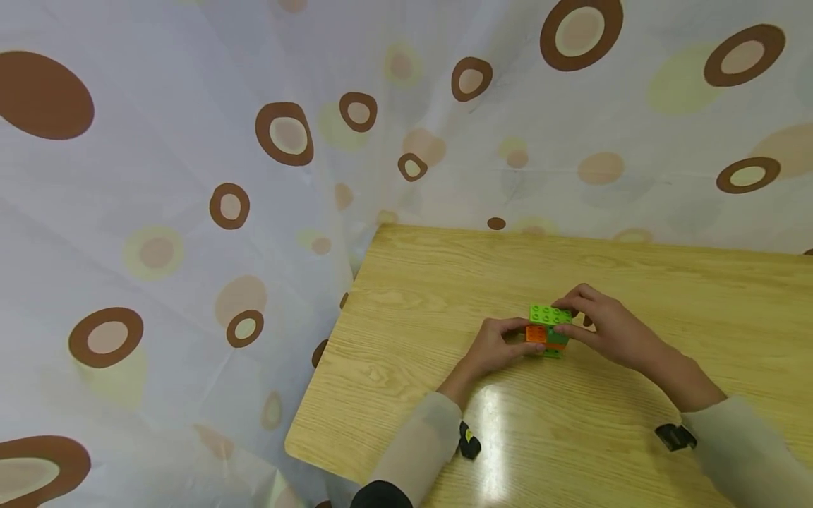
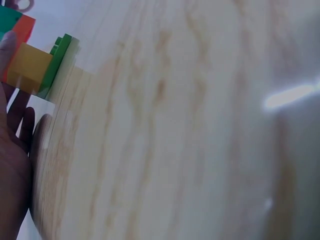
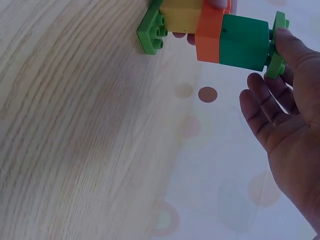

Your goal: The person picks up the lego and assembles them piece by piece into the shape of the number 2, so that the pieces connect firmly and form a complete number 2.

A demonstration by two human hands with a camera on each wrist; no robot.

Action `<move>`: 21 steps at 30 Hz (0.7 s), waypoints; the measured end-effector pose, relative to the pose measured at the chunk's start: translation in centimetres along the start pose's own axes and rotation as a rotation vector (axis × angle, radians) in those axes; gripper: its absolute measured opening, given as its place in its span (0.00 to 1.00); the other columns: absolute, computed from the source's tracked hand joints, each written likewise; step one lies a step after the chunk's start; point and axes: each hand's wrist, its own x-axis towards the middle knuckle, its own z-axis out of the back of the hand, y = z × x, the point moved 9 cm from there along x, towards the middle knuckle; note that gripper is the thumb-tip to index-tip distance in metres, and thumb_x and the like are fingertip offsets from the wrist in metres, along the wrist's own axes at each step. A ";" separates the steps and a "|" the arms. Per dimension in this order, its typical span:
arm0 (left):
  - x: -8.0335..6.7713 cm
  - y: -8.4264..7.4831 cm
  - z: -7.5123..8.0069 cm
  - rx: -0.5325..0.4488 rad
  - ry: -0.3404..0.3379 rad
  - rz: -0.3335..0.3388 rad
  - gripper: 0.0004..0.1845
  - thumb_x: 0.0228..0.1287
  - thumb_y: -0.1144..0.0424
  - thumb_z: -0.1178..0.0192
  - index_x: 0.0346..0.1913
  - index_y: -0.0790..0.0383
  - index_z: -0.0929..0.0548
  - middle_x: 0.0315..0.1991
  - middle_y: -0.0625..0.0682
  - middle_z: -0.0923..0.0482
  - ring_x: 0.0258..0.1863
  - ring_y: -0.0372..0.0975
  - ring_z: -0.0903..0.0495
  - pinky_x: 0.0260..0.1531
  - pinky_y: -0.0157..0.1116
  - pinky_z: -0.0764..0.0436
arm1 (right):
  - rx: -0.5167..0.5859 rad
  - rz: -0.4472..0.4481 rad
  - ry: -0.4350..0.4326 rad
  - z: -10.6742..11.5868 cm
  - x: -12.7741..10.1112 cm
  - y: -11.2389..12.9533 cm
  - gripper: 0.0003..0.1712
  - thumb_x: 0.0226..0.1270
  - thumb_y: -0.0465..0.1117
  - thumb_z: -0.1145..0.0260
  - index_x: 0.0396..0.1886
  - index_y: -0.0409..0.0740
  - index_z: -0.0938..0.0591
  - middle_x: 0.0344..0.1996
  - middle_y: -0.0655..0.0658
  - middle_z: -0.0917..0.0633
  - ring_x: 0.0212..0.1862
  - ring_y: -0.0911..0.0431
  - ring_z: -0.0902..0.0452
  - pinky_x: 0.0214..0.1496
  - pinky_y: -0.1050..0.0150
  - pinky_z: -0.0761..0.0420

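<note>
A small tower of toy building bricks stands upright on the table. From the bottom it has a green plate (image 3: pixel 146 34), a yellow brick (image 3: pixel 181 17), an orange brick (image 3: pixel 209 37) and a dark green brick (image 3: pixel 245 42). My left hand (image 1: pixel 492 347) holds the tower at the orange brick, its thumb on the near side. At the top, my right hand (image 1: pixel 610 328) pinches a light green plate (image 1: pixel 543 315) between thumb and fingers. This studded plate sits right at the top of the dark green brick, slightly tilted in the right wrist view.
The wooden table (image 1: pixel 394 353) has its left edge and rounded corner in view. A white curtain (image 1: pixel 190 127) with brown and pale spots hangs behind it and along its left side. Light glares off the tabletop near the left forearm.
</note>
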 end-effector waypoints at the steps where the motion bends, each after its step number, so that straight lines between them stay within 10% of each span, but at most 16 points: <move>1: 0.0 0.0 -0.1 0.001 0.001 -0.005 0.23 0.65 0.51 0.23 0.62 0.52 0.11 0.55 0.41 0.12 0.57 0.26 0.18 0.61 0.28 0.23 | -0.002 0.001 0.003 -0.1 -0.1 0.1 0.20 0.64 0.35 0.21 0.55 0.43 0.14 0.46 0.55 0.21 0.43 0.62 0.22 0.37 0.61 0.17; 21: -0.1 -0.6 -0.2 -0.044 -0.003 -0.033 0.22 0.65 0.57 0.23 0.60 0.57 0.11 0.52 0.44 0.10 0.53 0.26 0.17 0.58 0.27 0.21 | -0.064 0.048 -0.065 -0.4 -0.8 1.2 0.22 0.58 0.33 0.18 0.52 0.42 0.14 0.48 0.50 0.19 0.39 0.60 0.20 0.38 0.56 0.14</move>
